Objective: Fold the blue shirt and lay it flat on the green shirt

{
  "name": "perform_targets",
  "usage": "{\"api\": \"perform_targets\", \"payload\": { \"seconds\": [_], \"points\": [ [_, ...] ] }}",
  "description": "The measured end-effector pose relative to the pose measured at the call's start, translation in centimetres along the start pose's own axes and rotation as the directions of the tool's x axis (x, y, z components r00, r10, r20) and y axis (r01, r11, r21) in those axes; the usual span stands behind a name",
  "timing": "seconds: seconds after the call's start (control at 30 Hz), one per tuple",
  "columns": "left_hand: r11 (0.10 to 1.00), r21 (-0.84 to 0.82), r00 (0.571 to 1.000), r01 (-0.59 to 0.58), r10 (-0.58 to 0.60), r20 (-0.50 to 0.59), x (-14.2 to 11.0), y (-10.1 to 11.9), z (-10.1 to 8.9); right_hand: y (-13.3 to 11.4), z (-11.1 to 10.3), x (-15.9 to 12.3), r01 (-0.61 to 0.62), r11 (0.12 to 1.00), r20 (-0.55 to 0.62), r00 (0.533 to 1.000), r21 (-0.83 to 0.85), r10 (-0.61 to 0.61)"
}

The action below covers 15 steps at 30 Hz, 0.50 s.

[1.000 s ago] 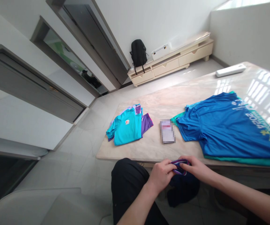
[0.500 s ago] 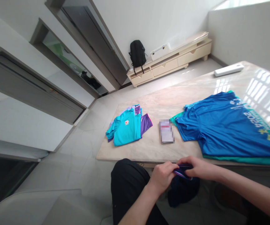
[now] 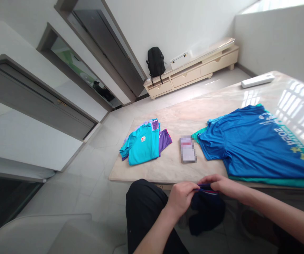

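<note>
At the table's front edge, above my lap, I hold a dark navy garment point(image 3: 207, 210) by an edge with thin red, white and blue stripes. My left hand point(image 3: 182, 197) pinches the left end of that edge. My right hand point(image 3: 222, 185) grips it on the other side, its fingertips close to my left ones. The rest of the garment hangs down below the tabletop. On the table, a folded turquoise shirt point(image 3: 143, 148) lies over purple clothing point(image 3: 165, 141). To the right, a large blue shirt point(image 3: 244, 141) lies flat over a green one point(image 3: 262, 181).
Between the clothes lies a small blurred-out rectangular object point(image 3: 187, 150). A long white object point(image 3: 257, 80) rests near the marble-look table's point(image 3: 175, 116) far edge. Beyond stand a low cabinet point(image 3: 186, 76) and a black backpack point(image 3: 155, 61). A pale chair point(image 3: 62, 233) is at lower left.
The striped edge between my hands has turned and now looks flatter and straighter. My right hand has shifted slightly; both hands keep hold of the garment. The clothes on the table have not moved.
</note>
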State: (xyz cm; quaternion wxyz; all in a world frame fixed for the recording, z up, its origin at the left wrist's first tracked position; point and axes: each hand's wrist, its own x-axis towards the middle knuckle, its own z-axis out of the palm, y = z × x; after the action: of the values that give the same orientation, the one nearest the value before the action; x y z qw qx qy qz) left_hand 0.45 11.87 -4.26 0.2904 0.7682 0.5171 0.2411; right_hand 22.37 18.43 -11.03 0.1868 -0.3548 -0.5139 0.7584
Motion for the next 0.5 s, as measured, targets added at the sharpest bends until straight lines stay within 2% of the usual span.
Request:
{"api": "perform_targets", "payload": {
  "seconds": [0.07, 0.27, 0.4, 0.5],
  "points": [
    [0.999, -0.001, 0.999, 0.036, -0.036, -0.007, 0.0, -0.1, -0.2, -0.7, 0.0, -0.3, 0.002, 1.000, 0.047, 0.999, -0.021, -0.001],
    [0.990, -0.018, 0.982, 0.139, -0.140, -0.123, 0.0, -0.4, -0.5, -2.4, 0.5, -1.2, 0.178, 0.968, 0.139, 0.978, -0.180, -0.154],
    [0.980, -0.077, 0.970, 0.184, -0.194, -0.147, 0.0, -0.3, -0.3, -1.7, 0.6, -1.0, 0.185, 0.878, 0.045, 0.982, -0.442, -0.184],
    [0.964, -0.148, 0.959, 0.220, -0.242, -0.146, 0.0, 0.0, -0.2, -1.5, 0.5, -0.8, 0.190, 0.861, 0.007, 0.977, -0.472, -0.212]
  ]
}}
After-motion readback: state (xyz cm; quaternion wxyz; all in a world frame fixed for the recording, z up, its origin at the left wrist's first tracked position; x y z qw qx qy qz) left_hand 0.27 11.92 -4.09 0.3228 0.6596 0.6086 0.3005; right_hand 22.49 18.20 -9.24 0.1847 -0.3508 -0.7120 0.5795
